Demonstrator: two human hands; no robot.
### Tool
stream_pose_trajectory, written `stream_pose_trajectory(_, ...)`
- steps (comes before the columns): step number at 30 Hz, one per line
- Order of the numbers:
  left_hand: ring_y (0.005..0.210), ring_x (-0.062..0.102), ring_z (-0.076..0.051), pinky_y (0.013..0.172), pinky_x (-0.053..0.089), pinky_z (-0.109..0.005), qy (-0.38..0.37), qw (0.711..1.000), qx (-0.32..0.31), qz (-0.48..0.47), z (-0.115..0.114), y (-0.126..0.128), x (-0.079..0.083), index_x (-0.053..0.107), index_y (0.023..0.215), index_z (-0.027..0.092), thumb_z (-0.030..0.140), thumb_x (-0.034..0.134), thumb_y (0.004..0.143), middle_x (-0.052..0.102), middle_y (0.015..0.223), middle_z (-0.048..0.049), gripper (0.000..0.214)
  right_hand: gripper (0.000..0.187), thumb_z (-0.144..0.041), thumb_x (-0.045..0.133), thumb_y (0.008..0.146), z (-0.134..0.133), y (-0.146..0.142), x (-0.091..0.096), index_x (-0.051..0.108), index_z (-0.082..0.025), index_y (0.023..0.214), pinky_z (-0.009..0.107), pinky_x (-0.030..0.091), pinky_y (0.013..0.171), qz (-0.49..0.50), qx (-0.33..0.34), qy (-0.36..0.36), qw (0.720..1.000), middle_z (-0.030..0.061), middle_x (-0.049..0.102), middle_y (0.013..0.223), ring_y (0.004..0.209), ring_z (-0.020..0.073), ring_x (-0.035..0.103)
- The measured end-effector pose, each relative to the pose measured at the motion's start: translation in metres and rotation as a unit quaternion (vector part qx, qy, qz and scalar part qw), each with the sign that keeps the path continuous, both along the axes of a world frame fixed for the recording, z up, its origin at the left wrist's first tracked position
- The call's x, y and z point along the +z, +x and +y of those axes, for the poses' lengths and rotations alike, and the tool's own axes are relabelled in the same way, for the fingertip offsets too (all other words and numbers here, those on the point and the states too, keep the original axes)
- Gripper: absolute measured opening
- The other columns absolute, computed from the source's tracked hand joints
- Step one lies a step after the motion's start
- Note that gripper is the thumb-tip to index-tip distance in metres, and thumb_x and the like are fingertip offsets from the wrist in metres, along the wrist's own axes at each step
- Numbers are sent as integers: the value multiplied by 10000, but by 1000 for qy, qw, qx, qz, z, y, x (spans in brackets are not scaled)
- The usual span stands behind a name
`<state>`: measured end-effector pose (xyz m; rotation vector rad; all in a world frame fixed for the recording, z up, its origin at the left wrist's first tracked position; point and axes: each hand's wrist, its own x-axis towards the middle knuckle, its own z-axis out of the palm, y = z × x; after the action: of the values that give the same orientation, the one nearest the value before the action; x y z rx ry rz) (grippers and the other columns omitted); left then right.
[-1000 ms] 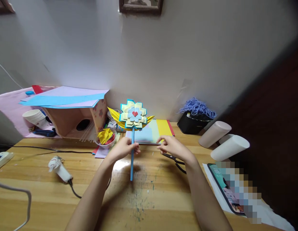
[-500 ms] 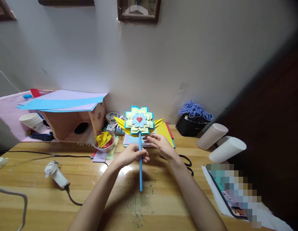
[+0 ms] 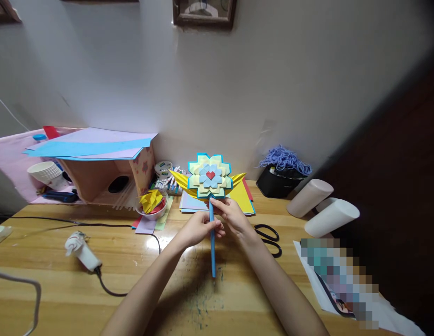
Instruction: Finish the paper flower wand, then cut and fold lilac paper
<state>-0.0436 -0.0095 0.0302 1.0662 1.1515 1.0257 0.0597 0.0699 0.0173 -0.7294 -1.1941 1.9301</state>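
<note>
A layered paper flower (image 3: 202, 186) in blue, pale yellow and light blue, with a small red heart at its centre, stands upright above the table. Folded yellow wing-like pieces (image 3: 181, 181) stick out on both sides of it. Its long blue paper stem (image 3: 213, 256) runs down between my hands. My left hand (image 3: 199, 229) is closed around the middle of the stem, thumb in front. Just under the flower head, my right hand (image 3: 234, 217) pinches the top of the stem, its other fingers partly hidden.
Black-handled scissors (image 3: 271, 240) lie right of my hands. Behind are coloured paper sheets (image 3: 243, 196) and a bowl (image 3: 155, 215) of folded paper. At left lie a white glue gun (image 3: 84, 254) and its cord. White rolls (image 3: 330, 218) and a black yarn box (image 3: 276, 184) stand at right.
The flower has shifted slightly to the right in view. My right hand, apart from the stem before with fingers spread, has closed on it under the flower head; my left hand keeps its grip.
</note>
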Motion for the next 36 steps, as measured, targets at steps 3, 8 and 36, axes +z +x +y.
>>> stream_pose_trajectory(3, 666, 643, -204, 705, 496, -340, -5, 1000, 6, -13, 1, 0, -1, 617, 698, 76, 425, 653, 645, 666, 625, -82, 355, 250, -306, 749, 592, 1, 0, -1, 672, -137, 760, 290, 486, 772, 3, -4, 0, 1000, 34, 684, 716, 761, 175, 640)
stream_pose_trajectory(8, 656, 645, -206, 708, 497, -350, -17, 999, 14, -36, 1, 0, 0, 588, 687, 88, 446, 675, 609, 657, 594, -75, 377, 216, -290, 724, 634, 3, -1, -4, 669, -153, 792, 276, 477, 786, 30, 9, 6, 999, 26, 684, 755, 770, 160, 632)
stream_pose_trajectory(36, 698, 652, -202, 741, 466, -333, -15, 1000, 1, -24, 0, -42, 15, 578, 792, 97, 452, 649, 673, 695, 742, -118, 381, 426, -301, 647, 728, 25, 47, 19, 563, -185, 1129, 147, 235, 357, -102, 167, 114, 974, -74, 448, 511, 408, 43, 309)
